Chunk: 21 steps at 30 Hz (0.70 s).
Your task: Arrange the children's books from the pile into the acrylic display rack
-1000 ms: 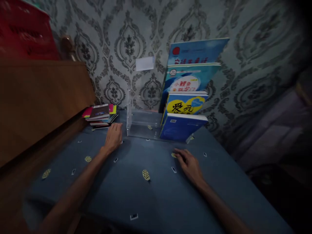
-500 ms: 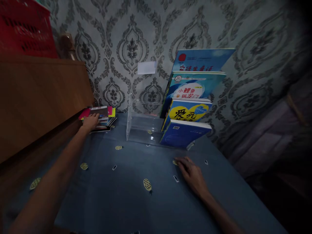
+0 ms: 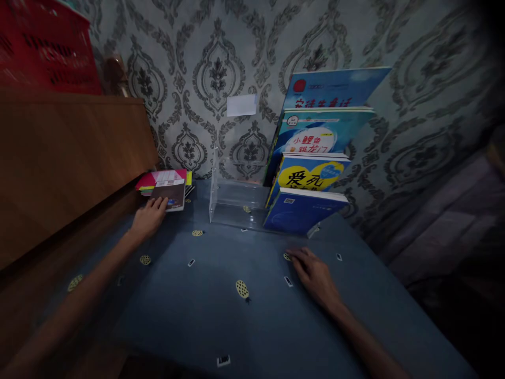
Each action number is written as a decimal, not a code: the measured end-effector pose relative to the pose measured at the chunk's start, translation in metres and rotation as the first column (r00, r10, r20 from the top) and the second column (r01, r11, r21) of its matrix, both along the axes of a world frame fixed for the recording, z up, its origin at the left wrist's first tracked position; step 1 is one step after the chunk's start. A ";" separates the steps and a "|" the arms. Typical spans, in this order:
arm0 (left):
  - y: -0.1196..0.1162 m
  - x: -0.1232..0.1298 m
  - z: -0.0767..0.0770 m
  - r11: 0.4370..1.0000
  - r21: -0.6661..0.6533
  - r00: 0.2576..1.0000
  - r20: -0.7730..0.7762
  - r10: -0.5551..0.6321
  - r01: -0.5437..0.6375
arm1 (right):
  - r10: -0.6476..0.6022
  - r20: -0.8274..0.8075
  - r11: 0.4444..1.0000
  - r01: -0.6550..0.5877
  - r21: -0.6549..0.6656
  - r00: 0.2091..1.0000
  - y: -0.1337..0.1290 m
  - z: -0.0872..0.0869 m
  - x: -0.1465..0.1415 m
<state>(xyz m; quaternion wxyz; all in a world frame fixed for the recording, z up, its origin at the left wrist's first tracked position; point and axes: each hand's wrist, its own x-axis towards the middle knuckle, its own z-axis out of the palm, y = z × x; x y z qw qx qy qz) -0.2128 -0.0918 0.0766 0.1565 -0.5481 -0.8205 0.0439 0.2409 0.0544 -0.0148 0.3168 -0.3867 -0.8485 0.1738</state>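
Observation:
My left hand (image 3: 149, 217) grips the near left corner of a dark-covered book (image 3: 169, 193), its fingers on the cover and the thumb hidden. That book overhangs the front of a small pile of books with a pink cover (image 3: 177, 175) on top. Resting on the tablecloth, my right hand (image 3: 313, 271) holds nothing; its fingers are loosely bent and a little apart. Just beyond it, a clear acrylic stepped rack (image 3: 236, 197) carries several upright books on its right side: a dark blue book (image 3: 303, 213) in front, a yellow-and-blue book (image 3: 305, 179), a teal book (image 3: 331, 126) and a tall blue book (image 3: 335, 87) behind.
A blue cloth with a pineapple pattern covers the table (image 3: 189, 316). A wooden cabinet (image 3: 74, 163) stands along the left, with a red plastic basket (image 3: 51, 52) on it. Patterned wallpaper with a white switch plate (image 3: 241, 105) rises behind. Pale fabric (image 3: 453, 226) hangs at right.
My left hand has drawn the dark book toward me and slightly right, partly off the pile, uncovering more of the pink cover. My right hand stays in place. The view has shifted slightly.

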 end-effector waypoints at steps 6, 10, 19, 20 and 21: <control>-0.093 0.068 -0.036 0.958 -0.125 0.933 0.292 -0.213 0.258 | 0.011 0.015 1.000 -0.011 -0.006 1.000 -0.004 0.001 -0.001; -0.101 0.074 -0.044 0.962 -0.097 0.888 0.416 -0.194 0.255 | 0.040 0.011 0.999 -0.040 0.003 0.999 -0.006 0.001 -0.002; -0.056 0.093 -0.096 0.967 0.109 0.893 0.371 -0.255 0.231 | 0.061 -0.014 0.998 -0.061 0.018 0.998 -0.008 -0.002 -0.002; -0.055 0.098 -0.100 0.963 0.124 0.889 0.371 -0.269 0.240 | 0.064 -0.013 0.998 -0.064 0.014 0.998 -0.008 -0.002 -0.002; -0.053 0.104 -0.102 0.960 0.135 0.885 0.373 -0.278 0.245 | 0.066 -0.013 0.998 -0.065 0.011 0.998 -0.009 -0.002 -0.003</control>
